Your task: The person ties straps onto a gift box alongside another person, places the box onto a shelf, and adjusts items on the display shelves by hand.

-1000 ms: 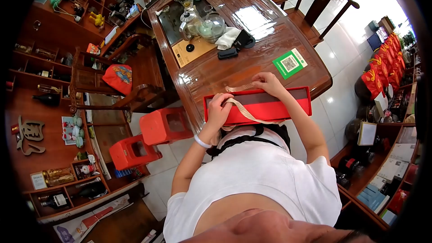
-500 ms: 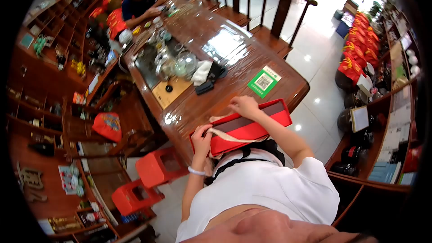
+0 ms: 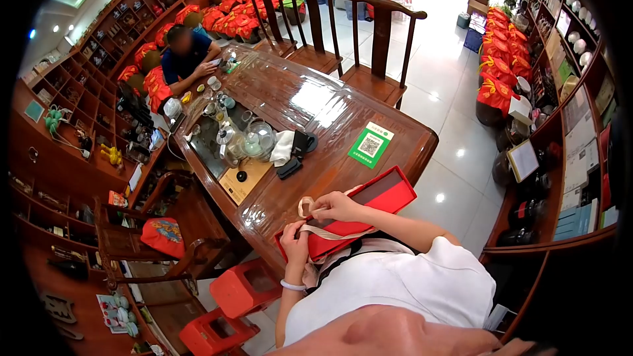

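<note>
A long red box with a dark panel along its top lies slanted at the near table edge, against my body. A cream ribbon runs along its near side. My left hand, with a pale bracelet on the wrist, is closed at the box's left end, with the ribbon at its fingertips. Over the left part of the box, my right hand is bent in a pinch on the ribbon, and a small loop stands up beside its fingers. My fingers partly hide the ribbon's ends.
On the wooden table are a green QR card, a glass teapot, a white cloth and a tea tray. Another person sits at the far end. Chairs line the far side; red stools stand at the left.
My right hand has moved left along the box, closer to my left hand, and a ribbon loop now rises at its fingers. The view has tilted up, showing more of the room.
</note>
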Tool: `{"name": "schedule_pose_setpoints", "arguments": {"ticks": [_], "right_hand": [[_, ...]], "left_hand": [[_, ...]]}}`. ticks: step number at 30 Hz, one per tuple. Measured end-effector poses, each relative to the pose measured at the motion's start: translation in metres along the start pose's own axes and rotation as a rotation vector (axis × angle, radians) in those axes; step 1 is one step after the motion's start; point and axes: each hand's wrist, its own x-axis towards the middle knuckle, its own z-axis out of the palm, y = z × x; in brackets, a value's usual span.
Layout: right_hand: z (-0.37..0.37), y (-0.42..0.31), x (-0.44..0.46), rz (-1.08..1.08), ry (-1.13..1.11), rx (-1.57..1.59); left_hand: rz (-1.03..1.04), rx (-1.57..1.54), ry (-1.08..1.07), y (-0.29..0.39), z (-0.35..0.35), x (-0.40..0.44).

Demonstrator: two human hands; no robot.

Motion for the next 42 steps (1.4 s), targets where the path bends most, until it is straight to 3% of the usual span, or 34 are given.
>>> {"name": "schedule_pose_setpoints", "arguments": {"ticks": [3,5,10,14,24,30,32,37,38,42], "right_hand": [[-0.001,-0.020,-0.005,-0.008,-0.125,0.204],[-0.007,-0.037,-0.010,-0.161,-0.141,0.007],[-0.031,-0.069,-0.012,-0.236,-0.093,-0.005],[-0.056,-0.090,-0.016,-0.057,0.038,0.032],[-0.066,-0.084,-0.024,0.074,-0.020,0.200],[-0.058,-0.085,-0.020,-0.053,-0.153,0.149],[-0.058,-0.086,-0.019,-0.077,-0.193,0.027],[-0.054,-0.082,-0.017,-0.141,-0.109,-0.163],[-0.052,-0.077,-0.016,-0.157,-0.044,-0.270],[-0.045,-0.057,-0.012,-0.139,0.005,-0.215]], "left_hand": [[0.055,0.008,0.020,0.012,-0.003,0.004],[0.178,0.078,0.091,0.015,-0.007,0.009],[0.277,0.118,0.099,0.041,-0.018,0.025],[0.297,0.017,0.043,0.067,-0.017,0.030],[0.140,-0.091,-0.120,0.074,-0.017,0.035],[0.126,-0.182,-0.292,0.068,-0.002,0.042],[0.018,-0.209,-0.381,0.065,0.000,0.041],[0.136,-0.074,-0.116,0.052,-0.001,0.043],[0.136,-0.074,-0.117,0.053,-0.001,0.043],[0.023,-0.201,-0.048,0.049,0.003,0.032]]}}
